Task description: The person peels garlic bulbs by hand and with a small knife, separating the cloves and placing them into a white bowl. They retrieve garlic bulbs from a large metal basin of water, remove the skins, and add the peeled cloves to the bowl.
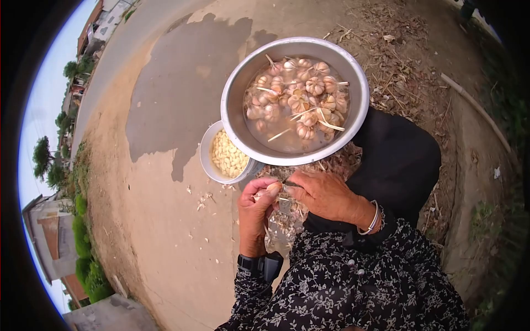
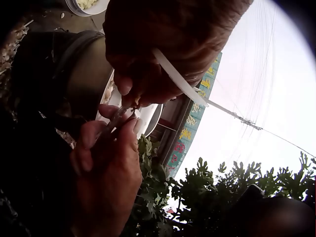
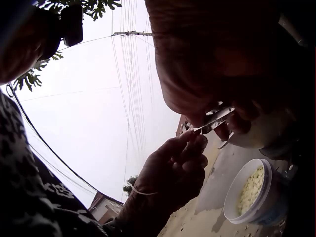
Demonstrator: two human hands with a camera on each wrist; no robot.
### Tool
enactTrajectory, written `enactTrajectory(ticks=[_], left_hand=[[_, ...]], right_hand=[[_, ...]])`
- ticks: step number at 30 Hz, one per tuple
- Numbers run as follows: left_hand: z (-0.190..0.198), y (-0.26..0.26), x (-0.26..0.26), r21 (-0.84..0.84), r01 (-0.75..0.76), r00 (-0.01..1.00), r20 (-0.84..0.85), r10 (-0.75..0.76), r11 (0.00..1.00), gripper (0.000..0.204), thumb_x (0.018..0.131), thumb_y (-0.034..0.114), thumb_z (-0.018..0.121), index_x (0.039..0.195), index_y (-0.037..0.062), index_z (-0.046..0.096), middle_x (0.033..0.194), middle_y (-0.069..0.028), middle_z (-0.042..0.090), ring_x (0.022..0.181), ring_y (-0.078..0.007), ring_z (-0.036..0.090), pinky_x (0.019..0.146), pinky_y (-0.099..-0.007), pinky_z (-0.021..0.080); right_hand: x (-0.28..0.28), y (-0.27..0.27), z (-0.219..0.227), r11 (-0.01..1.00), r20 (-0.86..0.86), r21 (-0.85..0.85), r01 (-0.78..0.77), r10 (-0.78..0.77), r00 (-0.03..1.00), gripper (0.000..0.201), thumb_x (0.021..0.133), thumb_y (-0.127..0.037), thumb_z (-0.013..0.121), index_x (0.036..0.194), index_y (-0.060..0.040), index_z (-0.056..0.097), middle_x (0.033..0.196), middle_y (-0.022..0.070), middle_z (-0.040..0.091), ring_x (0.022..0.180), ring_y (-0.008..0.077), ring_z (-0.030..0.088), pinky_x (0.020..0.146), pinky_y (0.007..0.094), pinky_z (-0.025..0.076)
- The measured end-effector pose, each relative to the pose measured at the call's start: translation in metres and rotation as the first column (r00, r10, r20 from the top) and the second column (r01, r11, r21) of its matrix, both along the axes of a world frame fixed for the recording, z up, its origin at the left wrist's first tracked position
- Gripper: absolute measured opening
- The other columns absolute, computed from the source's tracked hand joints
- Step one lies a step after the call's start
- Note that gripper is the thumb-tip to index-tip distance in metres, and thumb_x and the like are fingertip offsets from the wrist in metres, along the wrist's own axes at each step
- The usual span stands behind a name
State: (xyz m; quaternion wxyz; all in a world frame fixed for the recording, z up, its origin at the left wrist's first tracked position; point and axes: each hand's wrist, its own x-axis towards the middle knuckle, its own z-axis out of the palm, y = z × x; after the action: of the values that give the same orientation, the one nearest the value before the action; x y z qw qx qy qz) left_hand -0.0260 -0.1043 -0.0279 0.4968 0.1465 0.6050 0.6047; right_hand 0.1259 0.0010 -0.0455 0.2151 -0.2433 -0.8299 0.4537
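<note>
My left hand (image 1: 255,207) pinches a piece of garlic at its fingertips, mostly hidden by the fingers. A pale garlic stalk (image 2: 178,81) sticks out beside that palm. Meeting it from the right, my right hand (image 1: 331,197) grips a small knife, its metal blade (image 3: 217,118) close against the left fingertips. Just beyond the hands stands a wide metal basin (image 1: 295,160) of cloudy water with several whole garlic bulbs (image 1: 314,86). At its left side is a white bucket (image 1: 205,157) holding peeled garlic cloves (image 1: 229,154).
Garlic skins (image 1: 287,223) and scraps litter the ground below the hands. A dark-clothed knee (image 1: 400,157) is right of the basin. Dry leaves (image 1: 395,66) cover the soil at upper right, near a long stick (image 1: 477,110). A wet patch (image 1: 176,94) darkens the paving.
</note>
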Motion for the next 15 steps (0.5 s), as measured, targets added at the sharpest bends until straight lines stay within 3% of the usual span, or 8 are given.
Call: enactTrajectory(ticks=[7, 9, 15], left_hand=[[0.0059, 0.0027, -0.0036, -0.084, 0.052, 0.986, -0.155, -0.065, 0.995, 0.018, 0.080, 0.010, 0.071, 0.096, 0.0046, 0.064, 0.081, -0.0014, 0.066, 0.063, -0.0045, 0.057, 0.054, -0.0167, 0.044], [0.0049, 0.0025, -0.0084, -0.134, 0.113, 0.965, -0.222, -0.141, 0.984, 0.015, 0.078, 0.006, 0.066, 0.091, -0.0008, 0.060, 0.076, -0.0067, 0.063, 0.060, -0.0107, 0.058, 0.053, -0.0215, 0.049], [0.0082, 0.0045, -0.0074, -0.154, 0.153, 0.976, -0.129, -0.174, 0.976, 0.010, 0.078, 0.006, 0.064, 0.084, 0.0007, 0.057, 0.070, -0.0088, 0.062, 0.048, -0.0121, 0.055, 0.042, -0.0206, 0.042]], right_hand=[[0.0041, 0.0032, 0.0056, 0.997, 0.117, 0.036, -0.065, 0.061, 0.991, 0.022, 0.091, -0.028, 0.053, 0.089, -0.0063, 0.051, 0.069, 0.0163, 0.061, 0.070, 0.0390, 0.062, 0.063, 0.0506, 0.047], [0.0052, 0.0042, 0.0072, 0.996, 0.129, 0.030, -0.082, 0.077, 0.989, 0.022, 0.091, -0.028, 0.054, 0.090, -0.0065, 0.051, 0.069, 0.0161, 0.061, 0.070, 0.0388, 0.062, 0.063, 0.0505, 0.047], [0.0071, 0.0041, 0.0103, 0.991, 0.171, 0.006, -0.136, 0.133, 0.976, 0.021, 0.091, -0.027, 0.054, 0.088, -0.0067, 0.052, 0.066, 0.0160, 0.061, 0.068, 0.0380, 0.062, 0.061, 0.0496, 0.047]])
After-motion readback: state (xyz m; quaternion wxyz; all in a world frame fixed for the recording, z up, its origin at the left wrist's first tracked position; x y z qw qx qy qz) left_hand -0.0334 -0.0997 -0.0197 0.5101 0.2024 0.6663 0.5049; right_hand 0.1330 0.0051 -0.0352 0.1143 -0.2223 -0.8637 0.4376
